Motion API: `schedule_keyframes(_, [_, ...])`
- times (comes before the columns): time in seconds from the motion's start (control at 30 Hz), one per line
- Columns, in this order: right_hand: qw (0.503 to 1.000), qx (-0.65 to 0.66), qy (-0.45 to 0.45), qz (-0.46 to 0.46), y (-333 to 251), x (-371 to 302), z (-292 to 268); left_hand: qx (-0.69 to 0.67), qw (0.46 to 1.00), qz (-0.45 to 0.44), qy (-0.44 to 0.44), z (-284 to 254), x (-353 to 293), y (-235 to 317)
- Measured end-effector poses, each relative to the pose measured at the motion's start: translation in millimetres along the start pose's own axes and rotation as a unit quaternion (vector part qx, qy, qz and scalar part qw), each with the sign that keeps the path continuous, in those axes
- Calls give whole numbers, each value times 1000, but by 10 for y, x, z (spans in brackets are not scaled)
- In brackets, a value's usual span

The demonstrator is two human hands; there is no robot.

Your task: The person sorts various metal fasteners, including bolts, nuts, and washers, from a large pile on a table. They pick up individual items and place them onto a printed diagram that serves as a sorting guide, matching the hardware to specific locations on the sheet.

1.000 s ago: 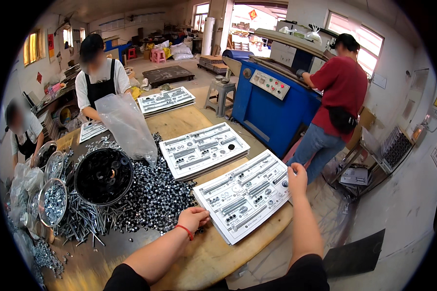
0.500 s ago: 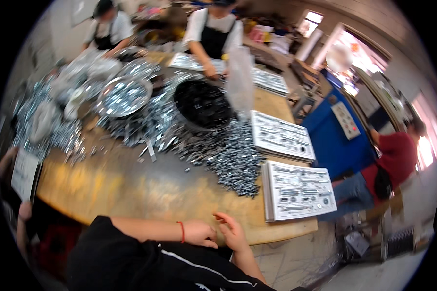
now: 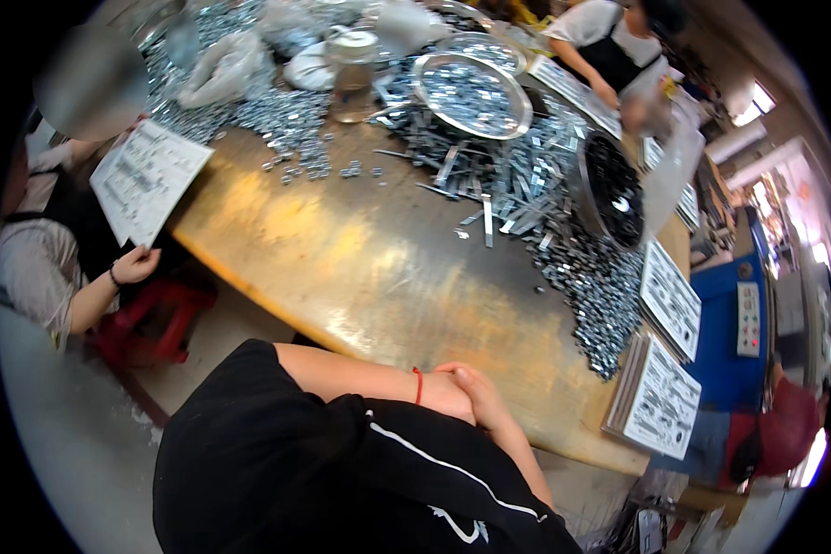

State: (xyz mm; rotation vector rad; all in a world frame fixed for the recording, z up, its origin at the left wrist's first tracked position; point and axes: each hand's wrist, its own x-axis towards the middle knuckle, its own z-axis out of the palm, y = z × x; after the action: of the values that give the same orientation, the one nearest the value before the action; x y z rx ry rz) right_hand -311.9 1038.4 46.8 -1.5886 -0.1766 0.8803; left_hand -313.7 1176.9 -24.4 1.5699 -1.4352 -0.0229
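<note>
My left hand (image 3: 446, 397), with a red string at its wrist, rests at the near edge of the table (image 3: 379, 286). My right hand (image 3: 482, 395) is laid across it, its fingers curled over the back of the left. The fingers of the left are hidden beneath. No part or tool shows in either hand. Beyond them lies a heap of small shiny metal pieces (image 3: 605, 309); to the right sits a stack of packed printed cards (image 3: 660, 397).
A co-worker at the left holds printed sheets (image 3: 152, 175) above a red stool (image 3: 162, 319). Metal strips (image 3: 489, 171), a steel bowl (image 3: 517, 115), a dark bowl of black parts (image 3: 614, 189) and a lidded jar (image 3: 351, 78) stand farther back. Another co-worker (image 3: 609, 55) reaches over cards.
The view has swung left, so the table's things sit farther right and the co-worker with sheets shows more fully. My hands, apart before, are now together, right over left.
</note>
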Motion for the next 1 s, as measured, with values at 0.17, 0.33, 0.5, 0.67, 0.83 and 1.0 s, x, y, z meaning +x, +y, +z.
schedule_keyframes(0.17, [1000, 21, -11, 1, -73, 444, 267, 24, 998, -42, 45, -510, -317, 248])
schedule_keyframes(0.33, [998, -29, -10, 46, -193, 925, 428, 168, 937, -126, 278, -1176, -883, 699])
schedule_keyframes(0.5, [991, -87, -80, 54, -367, 1265, 641, 271, 779, -228, 518, -2127, -1824, 1342])
schedule_keyframes(0.67, [989, -119, -88, 28, -457, 1586, 903, 467, 480, -485, 563, -2926, -3547, 1605])
schedule_keyframes(0.83, [988, -135, -55, -58, -375, 1958, 1082, 404, 270, -716, 501, -3086, -4818, 1782])
schedule_keyframes(1.0, [992, -101, -29, -71, -519, 2216, 1262, 283, 254, -818, 432, -2987, -5161, 1622])
